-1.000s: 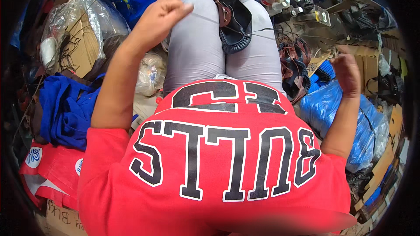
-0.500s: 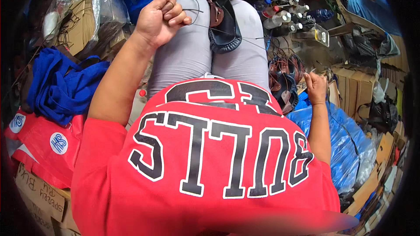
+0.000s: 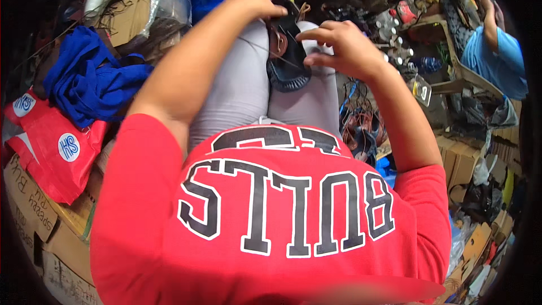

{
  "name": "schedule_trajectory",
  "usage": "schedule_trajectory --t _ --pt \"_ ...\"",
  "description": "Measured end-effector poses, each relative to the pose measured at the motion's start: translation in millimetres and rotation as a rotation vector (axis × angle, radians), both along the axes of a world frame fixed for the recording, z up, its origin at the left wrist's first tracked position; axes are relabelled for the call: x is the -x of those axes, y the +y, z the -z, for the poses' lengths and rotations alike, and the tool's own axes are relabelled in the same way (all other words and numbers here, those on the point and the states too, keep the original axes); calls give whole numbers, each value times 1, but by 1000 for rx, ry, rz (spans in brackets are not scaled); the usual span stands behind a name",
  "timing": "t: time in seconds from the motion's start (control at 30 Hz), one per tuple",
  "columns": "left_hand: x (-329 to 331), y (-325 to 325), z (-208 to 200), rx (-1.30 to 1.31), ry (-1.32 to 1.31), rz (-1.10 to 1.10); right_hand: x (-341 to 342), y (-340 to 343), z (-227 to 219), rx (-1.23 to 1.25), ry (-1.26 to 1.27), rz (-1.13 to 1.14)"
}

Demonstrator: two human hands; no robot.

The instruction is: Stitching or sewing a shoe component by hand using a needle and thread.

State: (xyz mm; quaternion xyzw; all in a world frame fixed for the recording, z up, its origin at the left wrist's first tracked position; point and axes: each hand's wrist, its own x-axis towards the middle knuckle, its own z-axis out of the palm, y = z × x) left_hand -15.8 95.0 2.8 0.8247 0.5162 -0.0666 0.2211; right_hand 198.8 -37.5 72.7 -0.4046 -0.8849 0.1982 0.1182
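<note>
2 bare hands, both now at 1 shoe; 0.5 s earlier I had them drawn well apart.

Shoe (image 3: 291,45): 1, dark with brown leather. Lies between the knees on grey trousers (image 3: 231,85), toe toward the wearer's body, place on the lap much as before.

Left hand (image 3: 254,3): 1. Was curled above the left knee; has moved farther out, to the shoe's far left edge. Thumb reaches the rim of the opening. Remaining fingers hidden; from my end I cannot tell whether it grasps anything.

Right hand (image 3: 341,48): 1. Was out to the side by the right hip; now over the right knee, at the shoe's right side. Grip released, thumb and forefinger parted. Tips lie over or against the dark edge; I cannot tell which.

Thread (image 3: 254,45): dark, 1 length visible, slanting from the shoe across the left thigh.

Surroundings, as I log them: shoe heap (image 3: 361,130) beside the right thigh; bottles (image 3: 426,65) beyond the right hand; blue cloth (image 3: 93,79) and red bag (image 3: 51,135) at left. Light-blue garment (image 3: 511,68) of 1 other person, upper right, with more arm in view than before.
</note>
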Motion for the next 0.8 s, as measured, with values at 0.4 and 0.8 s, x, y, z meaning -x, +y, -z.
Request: schedule_trajectory --t 0.4,0.8 --pt "97 -31 10 98 -1009 -501 28 -20 40 451 144 525" --pt "87 17 15 -223 -347 -180 51 -27 29 672 229 562"
